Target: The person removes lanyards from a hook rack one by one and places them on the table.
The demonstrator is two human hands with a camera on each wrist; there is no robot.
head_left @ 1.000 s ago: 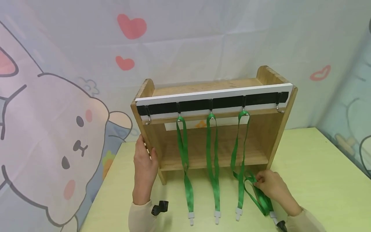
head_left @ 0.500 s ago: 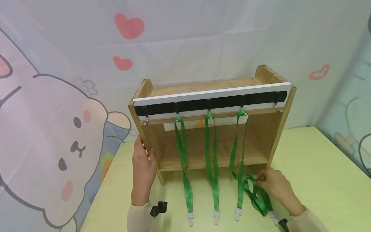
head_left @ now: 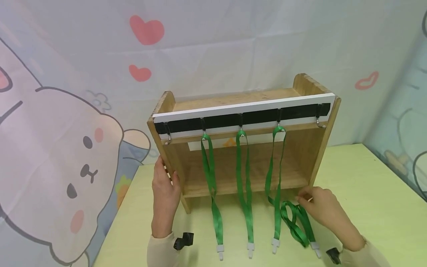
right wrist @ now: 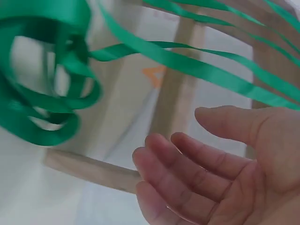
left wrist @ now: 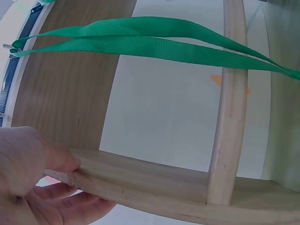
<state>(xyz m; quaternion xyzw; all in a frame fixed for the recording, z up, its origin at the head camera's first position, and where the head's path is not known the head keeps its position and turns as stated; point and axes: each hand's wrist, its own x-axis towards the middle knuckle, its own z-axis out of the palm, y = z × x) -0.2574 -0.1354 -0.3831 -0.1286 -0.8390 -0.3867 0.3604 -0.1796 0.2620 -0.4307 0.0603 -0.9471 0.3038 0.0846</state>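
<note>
The left hand has its grip closed about the left panel of the wooden rack, thumb on the front edge and fingers wrapped round the outer face. The right hand has a half-open grip, thumb spread well apart from loosely bent fingers, and has hold of nothing; its fingertips sit near the right panel's foot, just beside the far end of the loose lanyard. That lanyard lies folded on the surface, in front of the rack's right end, with its looped ribbon toward the far left. Its long axis slants from far left to near right, and its pale clip points near and a little right. To its left, three green lanyards hang by their loops from the middle three hooks of the rack's black strip, each with its clip at the lower end. The left lanyard leans a little right toward its clip, the middle lanyard leans right more slightly, and the right lanyard drifts a touch left. The leftmost hook and the rightmost hook are bare. A printed cloth rises behind the rack.
</note>
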